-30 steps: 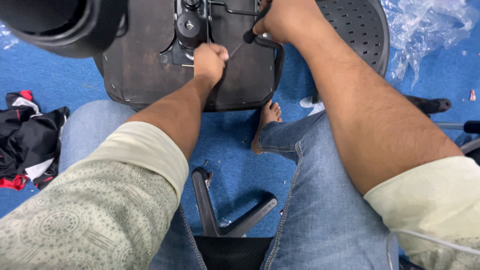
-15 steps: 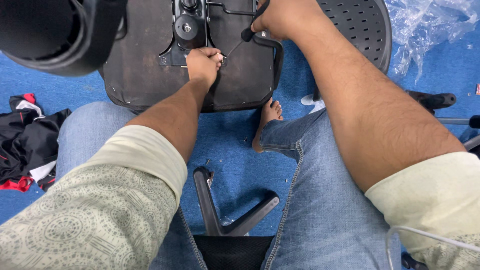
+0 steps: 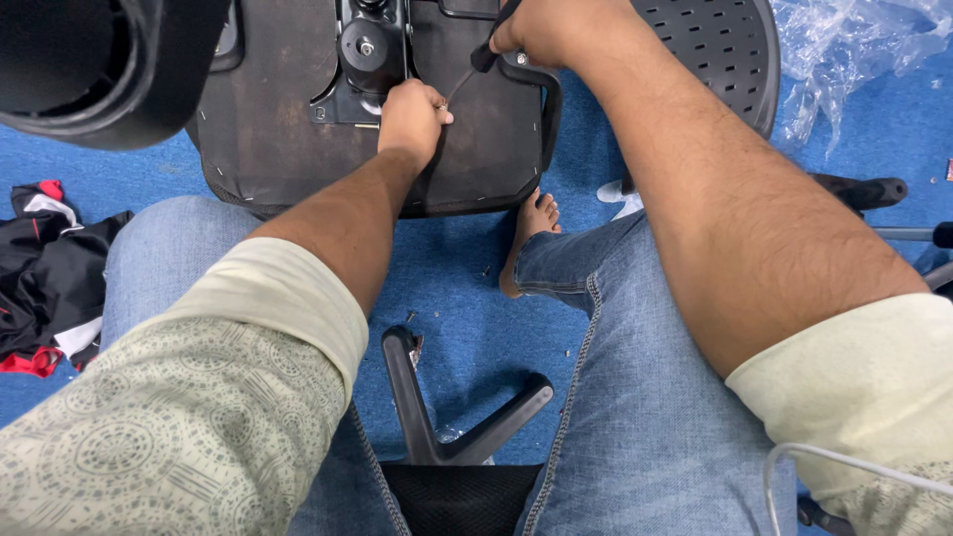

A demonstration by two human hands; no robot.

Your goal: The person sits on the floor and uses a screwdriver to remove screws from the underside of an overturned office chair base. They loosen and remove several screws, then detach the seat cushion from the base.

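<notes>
Your right hand [image 3: 551,30] grips the screwdriver [image 3: 475,67], its shaft slanting down-left to a screw on the seat underside [image 3: 268,109], where your left hand [image 3: 412,114] is fisted.

Blue carpet [image 3: 467,268], blue denim jeans [image 3: 635,417], pale sleeves [image 3: 179,427] with a paisley-like pattern, and a dark brown-black seat underside [image 3: 278,89].
</notes>
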